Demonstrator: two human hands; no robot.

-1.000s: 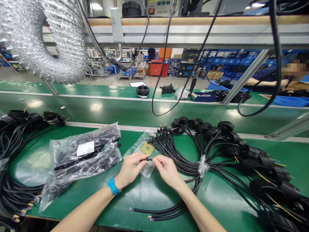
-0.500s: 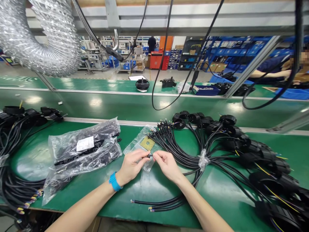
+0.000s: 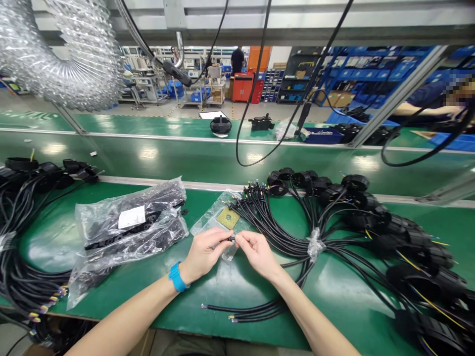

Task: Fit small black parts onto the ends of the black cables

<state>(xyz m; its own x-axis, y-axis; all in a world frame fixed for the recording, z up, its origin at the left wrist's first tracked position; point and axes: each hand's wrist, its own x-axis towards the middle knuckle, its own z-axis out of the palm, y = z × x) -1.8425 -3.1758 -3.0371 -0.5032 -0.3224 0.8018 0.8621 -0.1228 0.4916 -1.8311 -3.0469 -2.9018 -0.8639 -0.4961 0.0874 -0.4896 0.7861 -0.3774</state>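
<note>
In the middle of the bench, my left hand (image 3: 204, 252) has thumb and forefinger pinched on a small black part (image 3: 230, 239). My right hand (image 3: 258, 253), closed in a pinch, meets the same part from the right; the fingers hide most of it. A blue band (image 3: 177, 278) circles my left wrist. Just beyond my fingertips lies a clear plastic bag (image 3: 209, 216) with a yellowish square (image 3: 227, 218) on it. To the right, a bundle of black cables (image 3: 272, 222) is tied with clear wrap (image 3: 315, 244), its exposed ends pointing toward the bag.
Black round housings (image 3: 403, 232) line the right side. Bags of black parts (image 3: 133, 232) lie left of my hands, beside another cable bundle (image 3: 22, 237). Loose cable ends (image 3: 252, 314) lie near the front edge. A black cord (image 3: 239, 143) hangs overhead. A person's arm (image 3: 423, 109) shows far right.
My hands stay together at the same spot, with the fingertips drawn slightly closer around the small black part. The view has shifted a little; nothing else on the bench has visibly moved.
</note>
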